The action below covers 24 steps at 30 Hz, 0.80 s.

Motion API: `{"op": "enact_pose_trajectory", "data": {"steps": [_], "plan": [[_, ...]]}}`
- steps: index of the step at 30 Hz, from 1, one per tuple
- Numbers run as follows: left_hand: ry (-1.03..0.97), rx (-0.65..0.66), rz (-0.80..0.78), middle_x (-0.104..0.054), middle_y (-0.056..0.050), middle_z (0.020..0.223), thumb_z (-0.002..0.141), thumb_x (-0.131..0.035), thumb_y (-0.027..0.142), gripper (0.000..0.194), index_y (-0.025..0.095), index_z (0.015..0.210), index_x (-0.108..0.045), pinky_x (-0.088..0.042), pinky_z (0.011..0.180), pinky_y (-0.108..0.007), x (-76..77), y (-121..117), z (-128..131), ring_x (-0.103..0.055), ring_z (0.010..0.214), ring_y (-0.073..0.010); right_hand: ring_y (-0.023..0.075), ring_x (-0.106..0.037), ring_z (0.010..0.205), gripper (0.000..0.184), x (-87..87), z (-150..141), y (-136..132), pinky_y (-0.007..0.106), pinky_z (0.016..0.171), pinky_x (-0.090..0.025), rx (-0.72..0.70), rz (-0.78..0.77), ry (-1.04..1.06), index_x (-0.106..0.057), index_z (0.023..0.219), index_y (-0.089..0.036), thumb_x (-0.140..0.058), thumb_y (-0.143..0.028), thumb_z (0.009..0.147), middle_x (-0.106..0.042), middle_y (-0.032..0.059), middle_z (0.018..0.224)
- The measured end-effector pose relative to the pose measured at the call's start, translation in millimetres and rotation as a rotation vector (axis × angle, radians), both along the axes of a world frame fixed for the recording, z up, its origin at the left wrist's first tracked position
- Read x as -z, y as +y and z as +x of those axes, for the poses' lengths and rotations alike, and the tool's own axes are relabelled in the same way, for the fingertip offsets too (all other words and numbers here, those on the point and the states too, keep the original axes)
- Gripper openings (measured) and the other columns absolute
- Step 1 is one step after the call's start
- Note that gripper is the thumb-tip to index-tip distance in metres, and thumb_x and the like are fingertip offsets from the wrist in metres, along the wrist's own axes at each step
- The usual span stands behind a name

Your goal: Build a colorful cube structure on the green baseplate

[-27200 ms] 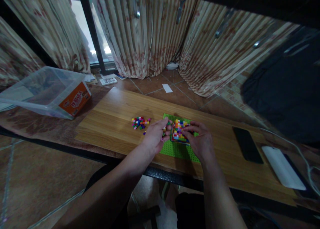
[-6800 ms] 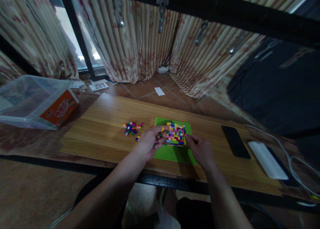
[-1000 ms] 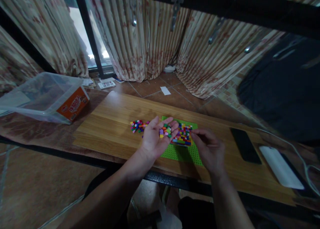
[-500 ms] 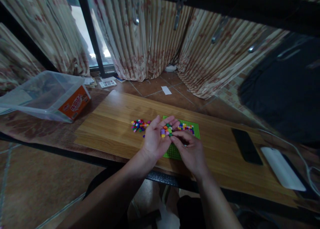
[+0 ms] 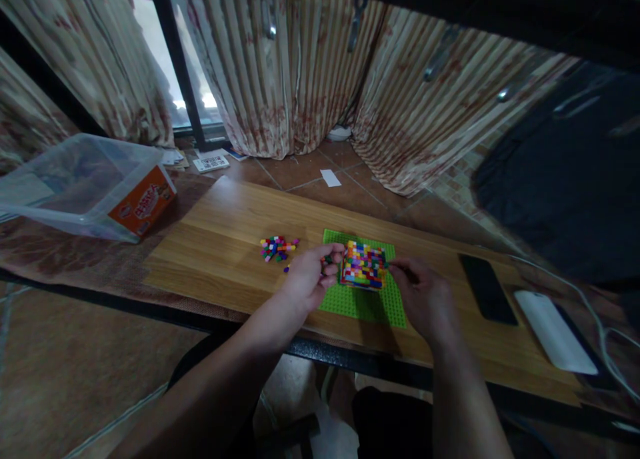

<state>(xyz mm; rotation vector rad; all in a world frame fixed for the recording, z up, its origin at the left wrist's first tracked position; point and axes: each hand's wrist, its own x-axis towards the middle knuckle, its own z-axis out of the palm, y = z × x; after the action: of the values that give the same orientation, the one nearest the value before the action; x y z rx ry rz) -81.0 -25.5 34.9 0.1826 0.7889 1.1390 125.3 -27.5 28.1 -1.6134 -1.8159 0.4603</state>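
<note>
A block built of many small coloured toy bricks (image 5: 364, 264) stands on a green studded baseplate (image 5: 360, 304). At its left side is my left hand (image 5: 309, 275), its fingers curled around several loose toy bricks that are mostly hidden in the palm. My right hand (image 5: 424, 295) is at the block's right edge, thumb and finger pinched on a small toy brick (image 5: 387, 265) that looks dark green. A small pile of loose toy bricks (image 5: 278, 247) lies on the wooden board, left of my left hand.
The wooden board (image 5: 210, 245) spans the table. At its left stands a clear plastic bin (image 5: 95, 205) with an orange label. To the right lie a black phone (image 5: 487, 289), a white oblong device (image 5: 555, 332) and a white cable (image 5: 595, 305). Striped curtains (image 5: 300, 72) hang beyond.
My right hand has moved right, from over my left palm to the block's right edge. My left hand has turned from palm-up and open to curled, and the block now shows.
</note>
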Motion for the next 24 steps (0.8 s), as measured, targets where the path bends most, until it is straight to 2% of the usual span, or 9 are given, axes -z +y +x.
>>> {"op": "enact_pose_trajectory", "data": {"steps": [5, 10, 13, 18, 24], "plan": [[0.216, 0.180, 0.075, -0.045, 0.004, 0.053, 0.082, -0.055, 0.014, 0.012, 0.011, 0.080, -0.066, -0.010, 0.038, -0.017, -3.4, -7.1, 9.6, -0.026, 0.038, -0.0016, 0.0206, -0.063, 0.081, 0.026, 6.9, -2.3, 0.4, 0.034, 0.076, -0.047, -0.119, 0.027, -0.117, -0.070, 0.089, -0.021, -0.052, -0.040, 0.089, -0.068, 0.0069, 0.090], [0.385, 0.328, 0.135, -0.049, 0.005, 0.051, 0.083, -0.056, 0.019, 0.025, 0.016, 0.106, -0.068, -0.016, 0.040, -0.018, 5.3, -13.1, 23.5, -0.031, 0.038, -0.0041, 0.0207, -0.061, 0.076, 0.029, 7.6, -4.2, 0.9, 0.036, 0.074, -0.046, -0.100, 0.037, -0.216, -0.070, 0.088, -0.021, -0.047, -0.038, 0.090, -0.067, 0.0081, 0.088], [0.404, 0.397, 0.204, -0.051, 0.005, 0.050, 0.082, -0.056, 0.018, 0.037, 0.015, 0.118, -0.065, -0.020, 0.042, -0.019, 11.7, -16.8, 29.6, -0.036, 0.040, -0.0056, 0.0203, -0.060, 0.073, 0.029, 8.1, -5.7, 1.2, 0.036, 0.072, -0.046, -0.081, 0.050, -0.228, -0.070, 0.087, -0.021, -0.047, -0.038, 0.090, -0.067, 0.0081, 0.087], [0.415, 0.457, 0.280, -0.053, 0.004, 0.054, 0.082, -0.056, 0.020, 0.051, 0.016, 0.133, -0.057, -0.025, 0.045, -0.019, 20.0, -20.0, 34.7, -0.041, 0.045, -0.0071, 0.0194, -0.059, 0.071, 0.026, 8.7, -9.4, 2.0, 0.035, 0.072, -0.046, -0.049, 0.061, -0.199, -0.070, 0.087, -0.019, -0.050, -0.037, 0.088, -0.068, 0.0083, 0.088], [0.449, 0.439, 0.291, -0.054, 0.004, 0.056, 0.082, -0.056, 0.020, 0.055, 0.016, 0.137, -0.054, -0.029, 0.049, -0.021, 27.5, -18.6, 40.8, -0.045, 0.048, -0.0086, 0.0176, -0.059, 0.066, 0.032, 5.7, -6.3, 2.0, 0.033, 0.067, -0.045, 0.047, 0.024, -0.112, -0.071, 0.088, -0.018, -0.053, -0.044, 0.087, -0.069, 0.0086, 0.088]]}}
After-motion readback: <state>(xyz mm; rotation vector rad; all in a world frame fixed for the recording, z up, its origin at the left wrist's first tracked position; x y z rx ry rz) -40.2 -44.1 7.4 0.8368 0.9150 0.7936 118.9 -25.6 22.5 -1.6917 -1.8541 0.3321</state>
